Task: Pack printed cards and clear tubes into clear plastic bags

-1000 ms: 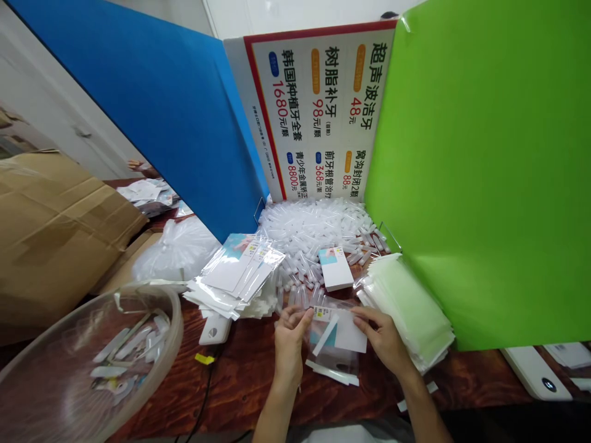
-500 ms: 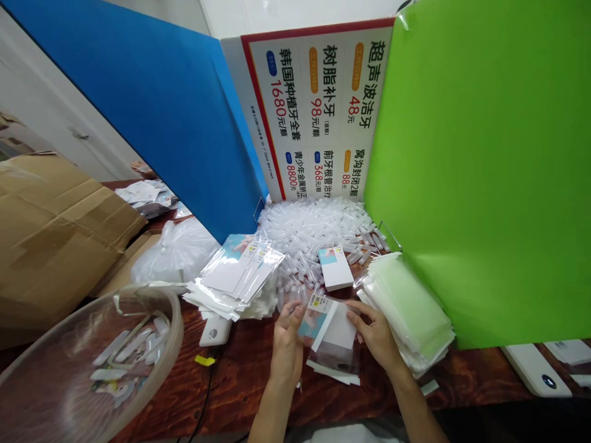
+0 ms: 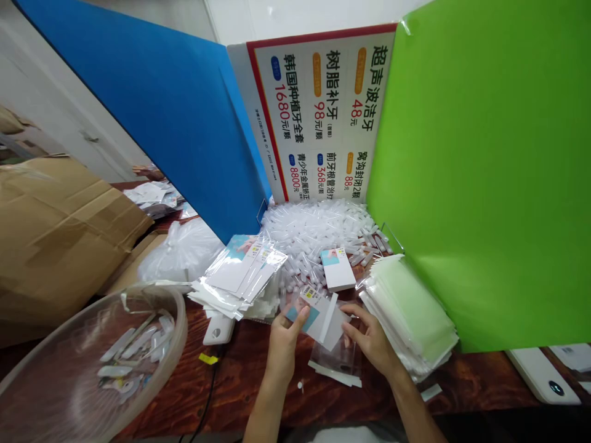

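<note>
A printed card (image 3: 301, 306) with a blue picture and a yellow label is pinched at its left end by my left hand (image 3: 282, 344), thumb on top. Its white part runs to the right under a pale strip, into a clear plastic bag (image 3: 340, 325). My right hand (image 3: 369, 335) grips the right side of that bag with thumb and fingers. Below, more clear bags (image 3: 336, 364) with white strips lie on the table. Just beyond my hands stands a stack of cards (image 3: 338, 274), and a thick stack of bags (image 3: 410, 317) lies to the right.
Small white capped tubes (image 3: 318, 227) are heaped against a printed board (image 3: 323, 117), between a blue panel (image 3: 152, 104) and a green panel (image 3: 484, 172). Bagged cards (image 3: 240, 271) are piled at left. A clear tub (image 3: 178, 326) and a cardboard box (image 3: 64, 227) stand farther left.
The card has shifted and tilted between my hands, and its white end now lies at the bag with the pale strip across it. My left hand's thumb has moved onto the card's face.
</note>
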A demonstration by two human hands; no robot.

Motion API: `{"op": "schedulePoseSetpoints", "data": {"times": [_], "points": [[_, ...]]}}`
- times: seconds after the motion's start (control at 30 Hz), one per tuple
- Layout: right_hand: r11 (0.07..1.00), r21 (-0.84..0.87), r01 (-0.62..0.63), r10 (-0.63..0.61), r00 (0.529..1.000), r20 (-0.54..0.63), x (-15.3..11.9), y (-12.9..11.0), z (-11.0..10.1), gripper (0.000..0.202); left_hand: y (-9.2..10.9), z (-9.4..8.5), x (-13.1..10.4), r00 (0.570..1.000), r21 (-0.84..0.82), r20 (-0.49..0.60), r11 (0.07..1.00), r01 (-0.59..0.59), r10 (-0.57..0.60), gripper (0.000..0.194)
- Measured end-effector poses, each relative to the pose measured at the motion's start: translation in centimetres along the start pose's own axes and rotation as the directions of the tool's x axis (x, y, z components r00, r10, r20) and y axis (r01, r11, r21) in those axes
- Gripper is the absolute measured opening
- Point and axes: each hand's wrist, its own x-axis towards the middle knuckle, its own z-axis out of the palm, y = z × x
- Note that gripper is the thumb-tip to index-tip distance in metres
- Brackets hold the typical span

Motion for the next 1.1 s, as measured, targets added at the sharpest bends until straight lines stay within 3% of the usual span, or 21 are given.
{"op": "schedulePoseSetpoints", "data": {"times": [0.07,0.17,0.4,0.5,0.57,0.63,0.7,0.77,0.83,0.93,1.0,1.03,1.1], "points": [[1.0,-0.021,-0.008,0.008,1.0,0.023,0.3,-0.2,-0.2,0.034,0.3,-0.4,0.1,1.0,0.036,0.001,0.999,0.015,-0.015,0.051],[1.0,0.021,-0.021,0.02,0.998,0.052,0.7,-0.6,-0.2,0.033,0.2,-0.3,-0.3,0.995,0.08,0.087,0.996,0.035,-0.042,0.052],[0.957,0.272,-0.099,0.084,0.994,0.067,0.4,0.3,1.7,0.047,-1.8,1.3,-1.8,0.983,0.15,0.144,0.985,0.089,-0.111,0.052],[0.973,0.224,-0.046,0.029,0.996,0.08,0.8,-0.2,1.8,0.046,0.8,0.1,-2.2,0.988,0.125,0.132,0.99,0.064,-0.08,0.055],[0.993,0.112,0.037,-0.047,0.995,0.083,1.7,-1.2,1.2,0.04,4.2,-1.7,-2.1,0.998,0.173,0.063,0.985,-0.008,-0.003,0.06],[0.986,-0.07,0.148,-0.145,0.988,0.049,3.1,-2.2,0.2,0.031,8.2,-3.9,-1.3,0.985,0.277,-0.035,0.949,-0.15,0.166,0.066],[0.917,-0.315,0.246,-0.264,0.965,-0.015,4.9,-2.9,-0.7,0.026,11.8,-6.2,0.4,0.921,0.438,-0.083,0.844,-0.309,0.381,0.067],[0.77,-0.574,0.279,-0.373,0.927,-0.05,6.6,-3.1,-1.3,0.027,14.4,-8.2,2.9,0.848,0.674,-0.034,0.638,-0.371,0.529,0.054],[0.591,-0.783,0.192,-0.413,0.906,-0.09,8.1,-2.8,-1.6,0.031,15.8,-9.5,5.5,0.811,0.875,0.052,0.364,-0.318,0.583,0.039],[0.383,-0.923,-0.046,-0.35,0.917,-0.192,9.5,-2.0,-1.3,0.041,16.5,-9.9,8.2,0.777,0.972,0.169,0.027,-0.233,0.606,0.033],[0.298,-0.945,-0.135,-0.31,0.923,-0.229,9.7,-1.4,-0.9,0.047,16.4,-9.2,8.2,0.721,0.967,0.225,-0.059,-0.249,0.655,0.034],[0.27,-0.951,-0.151,-0.306,0.923,-0.234,9.8,-1.1,-0.8,0.046,16.1,-8.6,7.6,0.683,0.959,0.236,-0.051,-0.28,0.691,0.033],[0.249,-0.956,-0.157,-0.311,0.922,-0.232,9.7,-0.8,-0.6,0.043,15.0,-7.2,5.4,0.626,0.924,0.205,0.062,-0.377,0.753,0.031]]}}
